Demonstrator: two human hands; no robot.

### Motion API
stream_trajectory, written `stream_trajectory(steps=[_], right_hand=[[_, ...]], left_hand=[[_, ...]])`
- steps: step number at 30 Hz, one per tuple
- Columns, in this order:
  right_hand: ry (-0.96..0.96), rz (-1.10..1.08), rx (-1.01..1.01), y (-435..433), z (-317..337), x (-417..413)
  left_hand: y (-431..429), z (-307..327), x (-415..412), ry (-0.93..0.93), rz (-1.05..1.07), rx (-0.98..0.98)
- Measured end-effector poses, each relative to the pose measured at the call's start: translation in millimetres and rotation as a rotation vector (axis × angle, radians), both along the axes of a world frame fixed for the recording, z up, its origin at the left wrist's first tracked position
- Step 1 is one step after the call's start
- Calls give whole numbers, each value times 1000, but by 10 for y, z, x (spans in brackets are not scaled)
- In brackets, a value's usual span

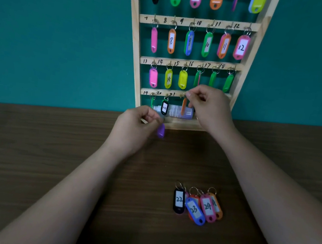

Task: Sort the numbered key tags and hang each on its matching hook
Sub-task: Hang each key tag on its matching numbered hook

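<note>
Where the handwriting could be read, the wooden rack (134,60) carried 8 to 12 on one rail, 14 to 18 on the next and 19, 20, 21 on the lowest, and hanging tags showed 2, 3, 8, 9, 10, 11, 12 and 14. A black tag marked 20 (164,107) hung under its own number. The left hand (134,127) hovered just in front of the rack's foot, fingers curled, thumb and fingertips pinching the top of a purple tag (161,130) that dangled below them, blurred, its number not legible. The right hand (210,109) reached to the lowest rail just past 21, thumb and forefinger pinched together at the top of an orange tag (184,106) (its ring hidden by the fingertips), the other fingers loosely bent. On the table (55,151), near the person, lay a small cluster: black tag 22 (179,200), blue tag 23 (195,210), pink tag 24 (208,207) and others partly covered. A bottle (177,111) lay across the rack's base, its label too small to read.
</note>
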State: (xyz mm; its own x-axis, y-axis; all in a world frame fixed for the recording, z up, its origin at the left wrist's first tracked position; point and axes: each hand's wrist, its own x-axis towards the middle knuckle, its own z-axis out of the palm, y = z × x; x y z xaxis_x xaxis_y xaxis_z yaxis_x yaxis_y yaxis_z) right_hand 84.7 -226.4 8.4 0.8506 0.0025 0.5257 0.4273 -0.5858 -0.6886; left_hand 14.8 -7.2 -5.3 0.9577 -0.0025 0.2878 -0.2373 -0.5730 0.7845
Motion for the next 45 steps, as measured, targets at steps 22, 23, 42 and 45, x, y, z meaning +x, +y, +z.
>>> stream_trajectory(steps=[22,23,42,45], right_hand=[[-39,-50,-99,133,-54,103],[-42,-54,-112,126,-59,90],[309,466,-102,81,-56,-241],[318,439,-93,50,-69,-218]], left_hand=[[-42,-63,13,-39,-33,42],[-44,-63,14,-36,-32,37],[-54,-24,-31,-46,-6,-42],[-59,-23,-42,-38,-14,-49]])
